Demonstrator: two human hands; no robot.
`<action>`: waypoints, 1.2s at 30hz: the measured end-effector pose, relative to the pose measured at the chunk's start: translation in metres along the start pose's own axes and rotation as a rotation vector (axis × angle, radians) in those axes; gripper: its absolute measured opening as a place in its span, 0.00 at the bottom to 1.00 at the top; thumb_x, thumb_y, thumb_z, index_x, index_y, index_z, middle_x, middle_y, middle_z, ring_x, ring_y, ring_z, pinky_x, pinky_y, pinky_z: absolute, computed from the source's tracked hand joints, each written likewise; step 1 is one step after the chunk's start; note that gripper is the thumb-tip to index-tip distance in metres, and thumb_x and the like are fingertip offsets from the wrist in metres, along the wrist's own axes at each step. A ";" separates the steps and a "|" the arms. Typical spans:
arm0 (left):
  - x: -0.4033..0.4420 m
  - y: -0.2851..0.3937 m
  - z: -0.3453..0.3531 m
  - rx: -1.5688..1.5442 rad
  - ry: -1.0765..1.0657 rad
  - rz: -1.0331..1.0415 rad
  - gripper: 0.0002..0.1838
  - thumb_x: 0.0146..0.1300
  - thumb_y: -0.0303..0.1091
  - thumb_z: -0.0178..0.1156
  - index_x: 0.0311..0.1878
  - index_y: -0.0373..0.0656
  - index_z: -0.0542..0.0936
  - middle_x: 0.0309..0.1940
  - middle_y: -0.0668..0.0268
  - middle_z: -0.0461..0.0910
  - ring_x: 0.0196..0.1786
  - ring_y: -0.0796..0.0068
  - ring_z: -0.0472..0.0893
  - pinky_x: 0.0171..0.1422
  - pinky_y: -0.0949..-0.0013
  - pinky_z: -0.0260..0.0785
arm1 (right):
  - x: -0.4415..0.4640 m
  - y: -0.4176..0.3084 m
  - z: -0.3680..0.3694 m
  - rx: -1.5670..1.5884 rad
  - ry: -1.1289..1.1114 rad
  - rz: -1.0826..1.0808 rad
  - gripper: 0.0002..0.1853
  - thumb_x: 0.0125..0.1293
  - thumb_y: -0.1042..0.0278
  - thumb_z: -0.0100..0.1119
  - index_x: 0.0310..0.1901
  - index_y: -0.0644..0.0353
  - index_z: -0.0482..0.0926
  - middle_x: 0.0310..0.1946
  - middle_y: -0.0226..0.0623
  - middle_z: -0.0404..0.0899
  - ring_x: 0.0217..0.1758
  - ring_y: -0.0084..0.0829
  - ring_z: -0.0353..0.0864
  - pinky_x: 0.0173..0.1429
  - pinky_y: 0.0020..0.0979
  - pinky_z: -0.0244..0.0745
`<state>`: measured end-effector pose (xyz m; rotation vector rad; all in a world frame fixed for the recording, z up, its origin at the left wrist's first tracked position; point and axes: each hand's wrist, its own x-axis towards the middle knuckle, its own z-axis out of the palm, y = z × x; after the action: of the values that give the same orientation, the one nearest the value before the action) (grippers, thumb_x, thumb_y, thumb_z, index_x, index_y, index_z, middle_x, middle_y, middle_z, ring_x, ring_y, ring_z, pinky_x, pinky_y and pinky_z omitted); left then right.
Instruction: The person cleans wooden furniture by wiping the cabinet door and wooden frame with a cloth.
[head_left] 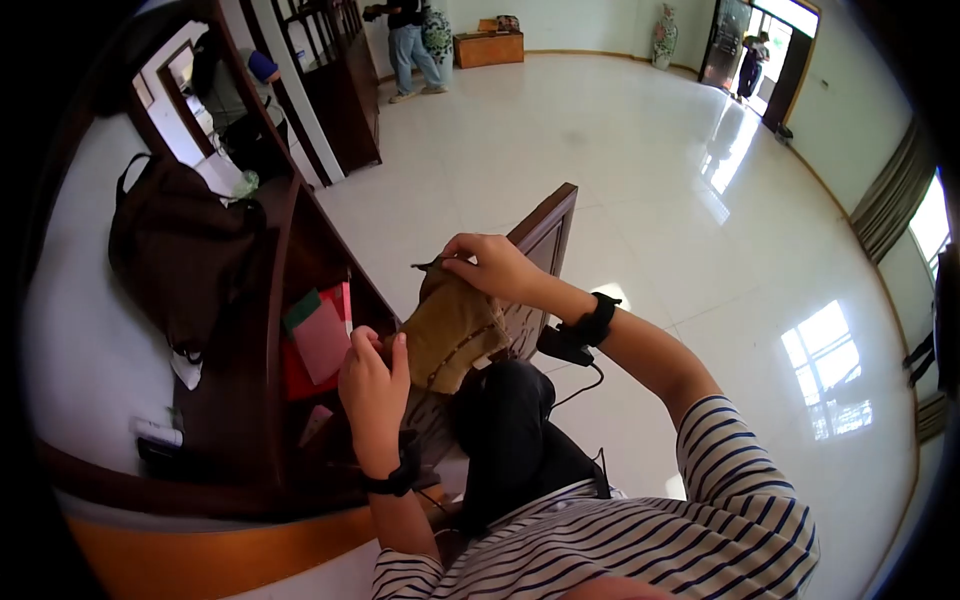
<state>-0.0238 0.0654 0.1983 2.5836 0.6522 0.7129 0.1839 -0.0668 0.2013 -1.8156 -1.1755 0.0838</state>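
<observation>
An olive-brown cloth item (445,325), with a dark stitched-looking line near its lower edge and a dark tip at the top, hangs between my hands above my knee. Its exact kind is unclear. My right hand (495,268) pinches its upper edge. At its left edge, my left hand (375,385) has its fingers bent around the cloth, thumb pointing up. Just left of that hand is an open dark wood cabinet (290,240). Inside lie a pink booklet (324,342), something green (301,312) and something red (298,375).
An open wooden cabinet door (560,215) stands behind the cloth. On the cabinet top sit a dark brown backpack (180,240) and a small white object (158,432). One person (408,55) stands at the back, another (752,65) in the doorway. Glossy tiles (660,270) cover the floor.
</observation>
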 end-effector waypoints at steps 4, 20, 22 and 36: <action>0.007 0.005 0.015 0.102 0.142 0.185 0.21 0.66 0.44 0.61 0.49 0.35 0.72 0.43 0.52 0.78 0.52 0.50 0.76 0.53 0.54 0.70 | -0.004 0.000 -0.004 -0.271 0.248 -0.258 0.11 0.61 0.68 0.62 0.45 0.60 0.80 0.39 0.42 0.83 0.46 0.44 0.82 0.53 0.41 0.76; 0.021 0.021 0.046 0.407 -0.030 0.201 0.33 0.49 0.66 0.67 0.33 0.42 0.73 0.23 0.56 0.81 0.28 0.49 0.81 0.30 0.54 0.72 | -0.004 0.036 0.052 -0.435 0.337 -0.421 0.16 0.53 0.56 0.54 0.14 0.55 0.73 0.13 0.37 0.72 0.19 0.39 0.71 0.32 0.38 0.64; 0.021 0.022 0.047 0.423 -0.029 0.199 0.32 0.48 0.66 0.68 0.33 0.42 0.73 0.24 0.56 0.81 0.28 0.49 0.81 0.30 0.54 0.72 | -0.005 0.040 0.052 -0.514 0.310 -0.436 0.16 0.53 0.55 0.55 0.15 0.55 0.73 0.13 0.36 0.71 0.19 0.38 0.70 0.32 0.39 0.64; 0.055 0.096 0.122 0.431 0.018 0.323 0.28 0.51 0.60 0.68 0.36 0.43 0.76 0.29 0.61 0.81 0.35 0.59 0.82 0.37 0.59 0.76 | -0.015 0.098 -0.053 -0.739 0.236 -0.513 0.13 0.56 0.58 0.52 0.19 0.54 0.73 0.16 0.34 0.71 0.22 0.38 0.72 0.48 0.39 0.69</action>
<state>0.1180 -0.0127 0.1663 3.1315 0.4320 0.7611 0.2688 -0.1224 0.1535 -1.9777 -1.5792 -0.9425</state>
